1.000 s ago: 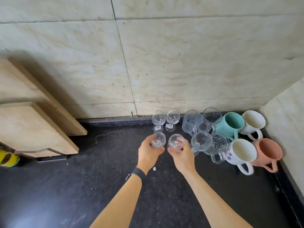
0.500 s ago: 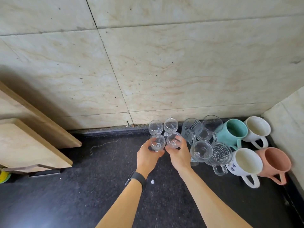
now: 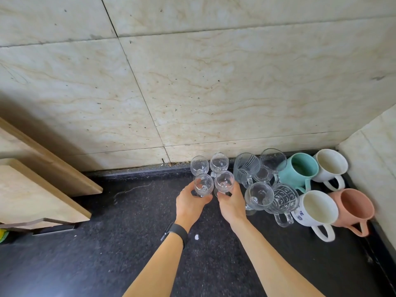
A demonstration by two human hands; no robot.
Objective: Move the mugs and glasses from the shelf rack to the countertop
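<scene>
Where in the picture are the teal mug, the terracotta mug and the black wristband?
teal mug [image 3: 288, 177], head view, on its outer wall.
terracotta mug [image 3: 355, 204], head view, on its inner wall.
black wristband [image 3: 176, 231], head view, on the band's middle.

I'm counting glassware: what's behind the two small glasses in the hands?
Two upright stemmed glasses: back-left glass, back-right glass. The left-held glass and right-held glass cover most of their stems and feet.

Your left hand [image 3: 188, 205] and right hand [image 3: 232, 205] hide the feet of their glasses [image 3: 204, 185]. Far left of them, a yellow-green thing [image 3: 2, 235] is cropped.
</scene>
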